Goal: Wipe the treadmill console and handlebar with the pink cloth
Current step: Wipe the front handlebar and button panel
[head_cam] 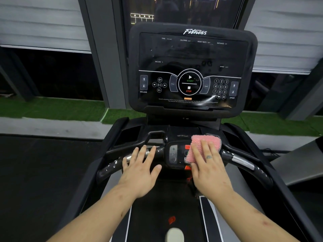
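The black treadmill console (192, 55) stands upright ahead, its glossy panel marked with START, STOP and number keys. Below it the black handlebar (244, 163) curves across, with a small control panel (173, 152) at its middle. My right hand (206, 163) presses the pink cloth (206, 140) flat against the right side of that panel with straight fingers. My left hand (141, 165) rests with spread fingers on the handlebar's left part, over a silver grip sensor (129, 157).
The treadmill belt (166, 206) runs below my arms, with a red clip (171, 220) and a pale shoe tip (174, 234) on it. Green turf (52, 109) and a dark window lie beyond. Side rails (288, 198) flank both arms.
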Demonstrator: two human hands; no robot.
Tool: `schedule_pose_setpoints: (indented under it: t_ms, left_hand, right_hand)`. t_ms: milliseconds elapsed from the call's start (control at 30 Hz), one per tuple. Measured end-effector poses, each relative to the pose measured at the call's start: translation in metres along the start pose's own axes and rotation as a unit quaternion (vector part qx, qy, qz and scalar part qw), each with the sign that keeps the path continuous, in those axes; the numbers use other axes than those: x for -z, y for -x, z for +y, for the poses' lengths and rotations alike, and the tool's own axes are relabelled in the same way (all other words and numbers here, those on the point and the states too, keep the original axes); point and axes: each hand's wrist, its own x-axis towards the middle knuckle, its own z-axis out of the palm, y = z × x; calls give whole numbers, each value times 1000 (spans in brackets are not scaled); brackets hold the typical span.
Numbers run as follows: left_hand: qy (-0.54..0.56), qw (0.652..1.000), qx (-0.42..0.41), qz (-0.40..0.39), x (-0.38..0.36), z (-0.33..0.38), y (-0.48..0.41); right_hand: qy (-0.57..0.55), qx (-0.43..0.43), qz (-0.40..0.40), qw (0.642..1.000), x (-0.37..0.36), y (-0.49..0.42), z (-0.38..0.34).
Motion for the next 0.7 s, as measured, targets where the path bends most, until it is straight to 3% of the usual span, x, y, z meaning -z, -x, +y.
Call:
schedule_pose_setpoints:
  t_ms: [333,700]
  left_hand:
    - [-3,1000,6,4,-4,-1,-3]
    - [-11,1000,6,9,-4,-1,-2]
  right_hand:
    - [12,112,14,993,-19,-7,-66]
    - [20,79,21,996,-22,12,-34]
